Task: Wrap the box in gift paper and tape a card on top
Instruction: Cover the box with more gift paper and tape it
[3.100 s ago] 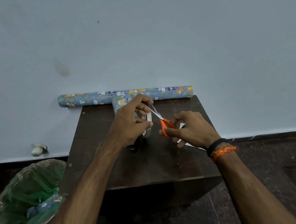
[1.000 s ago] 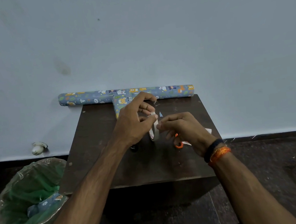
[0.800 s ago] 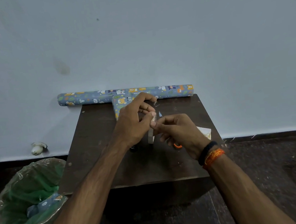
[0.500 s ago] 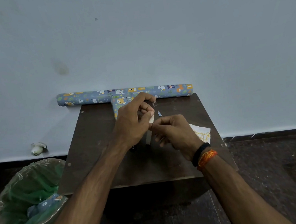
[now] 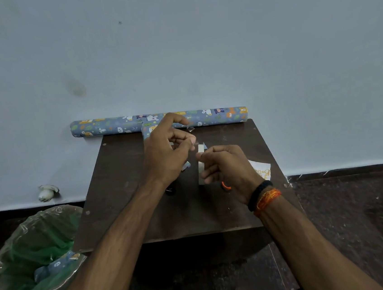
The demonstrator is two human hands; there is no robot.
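Note:
The box point(image 5: 147, 132), wrapped in blue animal-print paper, lies at the back of the dark table point(image 5: 125, 199), mostly hidden behind my left hand point(image 5: 165, 154). That hand's fingers are curled, and a short piece of clear tape point(image 5: 190, 129) hangs from its index fingertip. My right hand point(image 5: 226, 167) grips the tape roll point(image 5: 201, 165), which stands on edge just right of my left hand. The white card point(image 5: 262, 171) with yellow writing lies flat on the table behind my right wrist.
A roll of the same gift paper point(image 5: 113, 127) lies along the wall at the table's back edge. Orange scissors point(image 5: 225, 186) peek out under my right hand. A small black object point(image 5: 170, 191) sits below my left wrist. A green-lined bin point(image 5: 32, 256) stands at the left.
My right hand put the scissors down and took the tape roll from my left hand. My left hand has let go of the roll and lifted slightly away.

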